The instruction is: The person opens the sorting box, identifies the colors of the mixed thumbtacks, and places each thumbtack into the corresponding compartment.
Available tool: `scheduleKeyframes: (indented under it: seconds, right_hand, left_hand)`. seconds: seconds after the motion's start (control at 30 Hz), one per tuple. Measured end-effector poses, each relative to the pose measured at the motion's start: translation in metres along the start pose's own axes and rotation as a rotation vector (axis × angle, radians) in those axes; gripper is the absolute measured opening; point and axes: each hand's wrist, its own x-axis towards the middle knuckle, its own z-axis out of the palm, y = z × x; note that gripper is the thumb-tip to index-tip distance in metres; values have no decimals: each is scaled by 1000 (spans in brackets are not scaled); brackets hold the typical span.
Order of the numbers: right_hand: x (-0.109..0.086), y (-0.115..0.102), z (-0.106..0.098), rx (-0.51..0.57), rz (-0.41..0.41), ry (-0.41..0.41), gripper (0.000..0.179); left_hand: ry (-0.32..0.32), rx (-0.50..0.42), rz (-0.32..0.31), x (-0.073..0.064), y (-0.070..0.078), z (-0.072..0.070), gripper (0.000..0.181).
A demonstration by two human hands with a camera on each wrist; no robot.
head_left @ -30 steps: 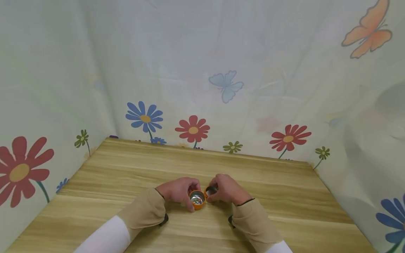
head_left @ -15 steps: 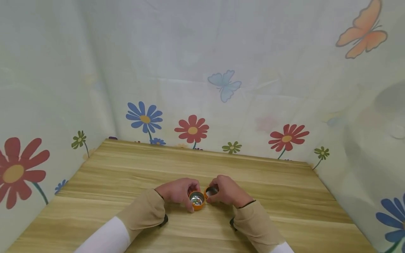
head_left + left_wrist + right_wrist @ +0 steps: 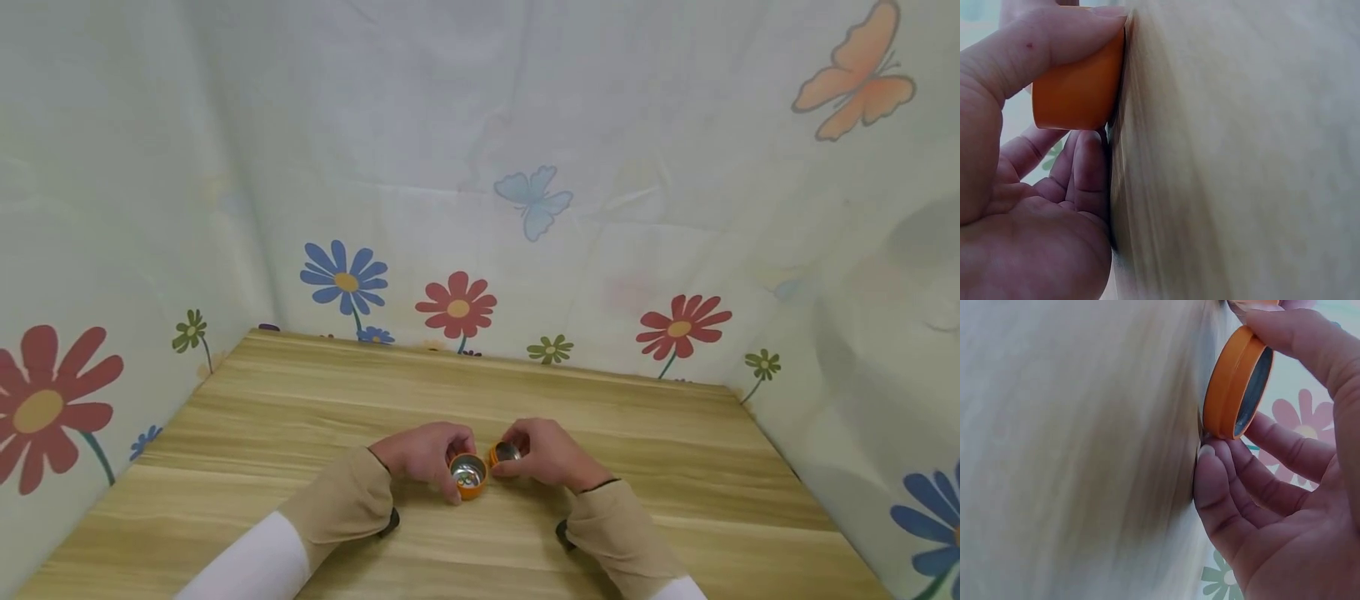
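Observation:
A small round orange tin (image 3: 471, 492) with a silvery inside stands upright on the table. Something shiny with small coloured marks shows in its bottom, too small to name. My left hand (image 3: 422, 452) grips the tin's side; in the left wrist view the thumb lies across its orange wall (image 3: 1075, 97). Just right of the tin, my right hand (image 3: 551, 452) holds a shallow orange lid (image 3: 1225, 390) between thumb and fingers. The lid is tilted, its grey inside partly facing the palm, and its lower edge is close to the tabletop. A narrow gap separates lid and tin.
The wood-grain table (image 3: 360, 533) spreads around both hands. Behind it and at both sides hangs a pale cloth (image 3: 420, 125) printed with flowers and butterflies.
My right hand has shifted slightly right with the lid, widening the gap to the tin, and the lid has turned a little. My left hand and the tin have stayed in place.

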Motion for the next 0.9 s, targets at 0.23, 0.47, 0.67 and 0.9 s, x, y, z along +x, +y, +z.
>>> scheduleKeyframes:
  seconds: [0.23,0.47,0.67,0.9]
  right_hand:
    - [0,1,-4,47,18,4,39]
    - [2,1,-4,94,-33,24,42]
    - [1,-7,-5,129,-102,64,35]
    - [2,-17,-7,172,-181,92,26]
  left_hand:
    - [-11,-4,6,-2,2,-1,49]
    - [-8,12,2,-1,1,-2,49]
    - [-11,0,3,-1,1,-4,50]
    - [-11,13,-10,1,1,-5,49]
